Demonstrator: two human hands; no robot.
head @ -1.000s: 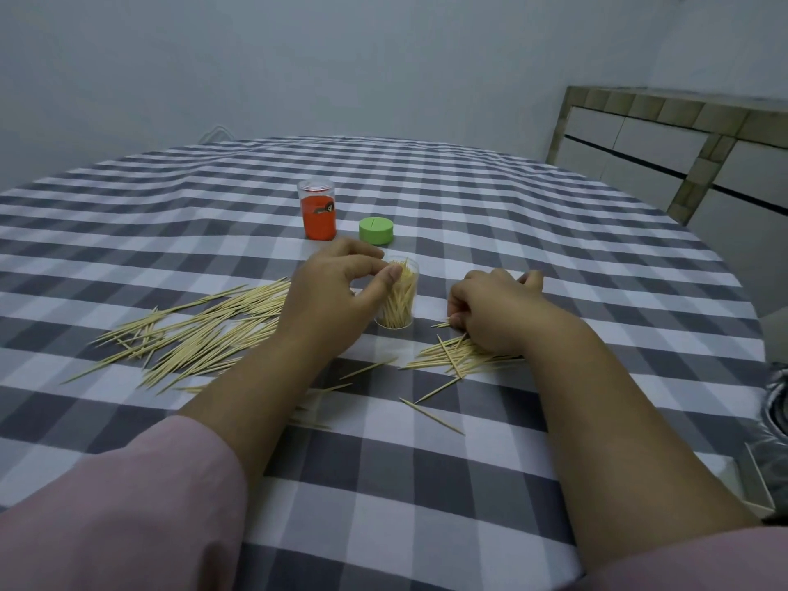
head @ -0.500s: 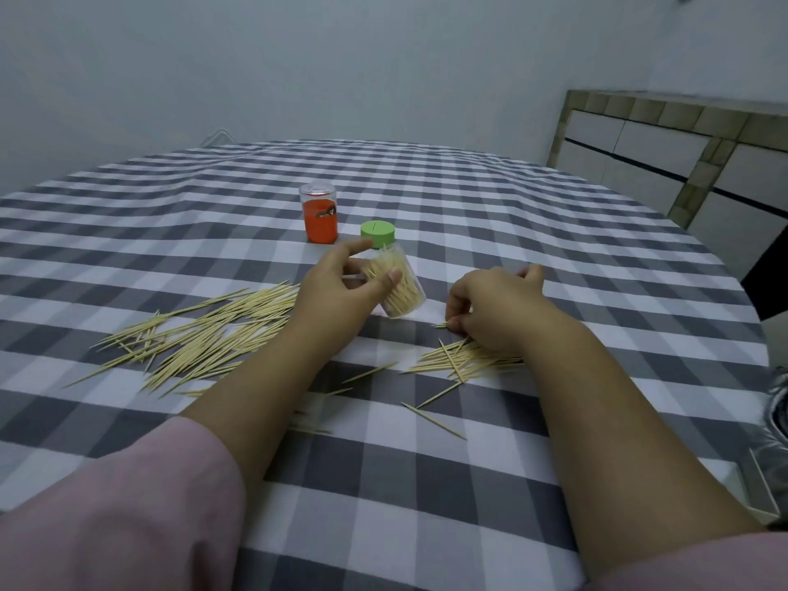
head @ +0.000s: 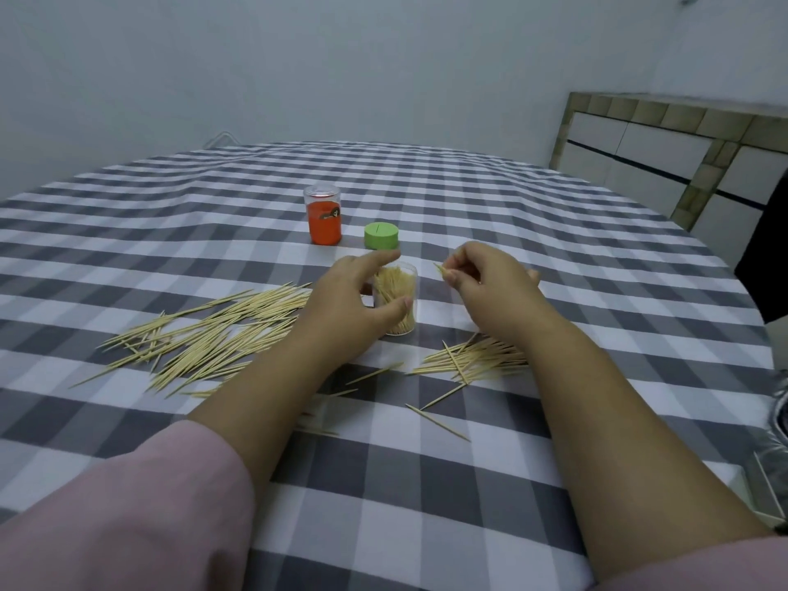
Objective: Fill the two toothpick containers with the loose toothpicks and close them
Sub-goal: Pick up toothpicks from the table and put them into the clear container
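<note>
Clear plastic toothpick container (head: 395, 298), upright on checked counter (head: 469, 496), nearly full of pale wooden picks. Left hand (head: 354, 300) curls round it w/ thumb & forefinger; right hand (head: 486, 277) pinches a few toothpicks (head: 440, 269) just beside the mouth. Best to keep it steady & drop picks in end-first. Green lid (head: 381, 236) lies behind. Orange container (head: 323, 215) looks capped. Loose piles (head: 204, 334) remain.

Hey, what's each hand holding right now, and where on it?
Left hand grips the clear toothpick container round its side wall, thumb in front. Right hand pinches toothpicks near their tips; how many is unclear.
</note>
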